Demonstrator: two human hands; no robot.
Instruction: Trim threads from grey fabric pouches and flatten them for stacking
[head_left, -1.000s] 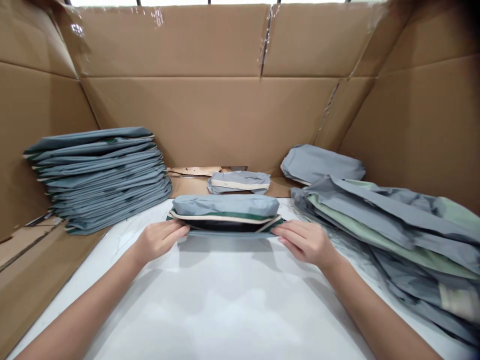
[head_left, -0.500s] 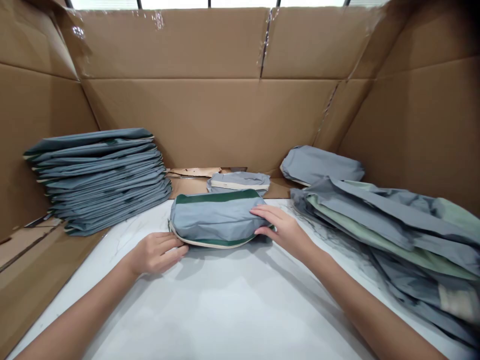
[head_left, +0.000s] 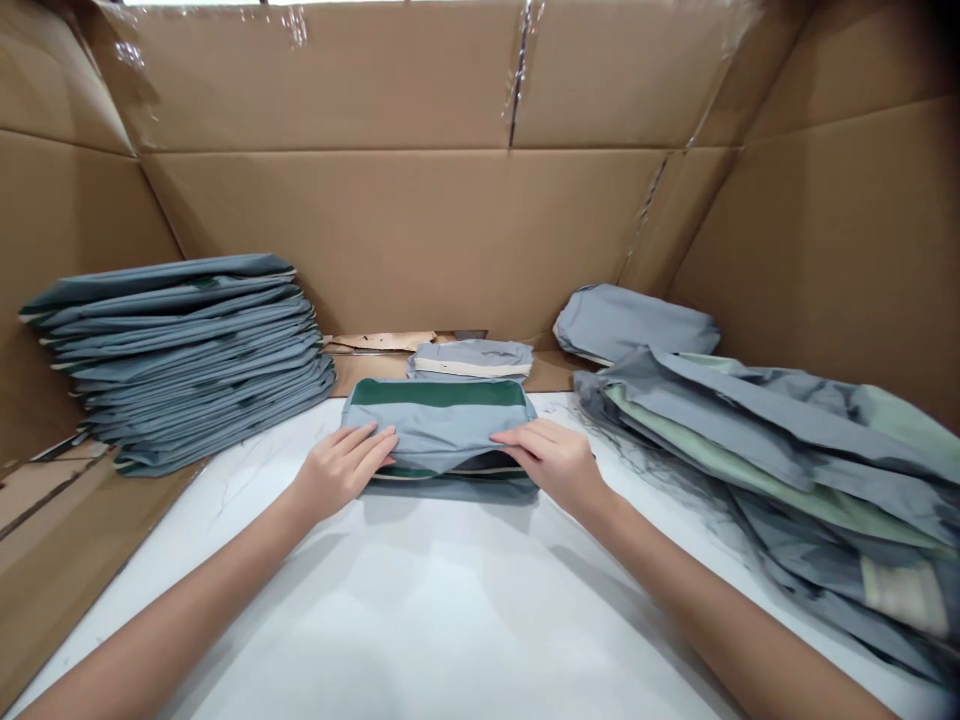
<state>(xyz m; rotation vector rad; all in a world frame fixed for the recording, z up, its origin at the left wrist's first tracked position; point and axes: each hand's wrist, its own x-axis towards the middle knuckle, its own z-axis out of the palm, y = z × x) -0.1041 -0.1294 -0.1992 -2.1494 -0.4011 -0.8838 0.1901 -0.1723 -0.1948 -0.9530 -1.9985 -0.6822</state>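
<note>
A blue-grey fabric pouch [head_left: 442, 425] with a dark green band lies folded on the white marbled table in front of me. Its front edge is raised, and a dark gap and a light trim line show beneath. At the left end of that edge, my left hand [head_left: 341, 468] has its fingers over the fabric; the thumb is hidden. On the other side my right hand [head_left: 555, 460] pinches the edge between thumb and fingers. Just behind the pouch sits a smaller grey folded cloth piece [head_left: 472, 357] with a cream strip.
A tall stack of folded blue-grey pouches [head_left: 195, 360] stands at the left. To the right, a loose heap of grey and pale green fabric [head_left: 750, 440] spreads over the table [head_left: 450, 620], with a grey bundle [head_left: 637, 322] behind it. Cardboard walls [head_left: 375, 230] enclose the back and sides.
My left hand has moved from the pouch's lower left corner up onto its front. The front edge is now lifted, and the green band at the back shows wider. The view has shifted slightly.
</note>
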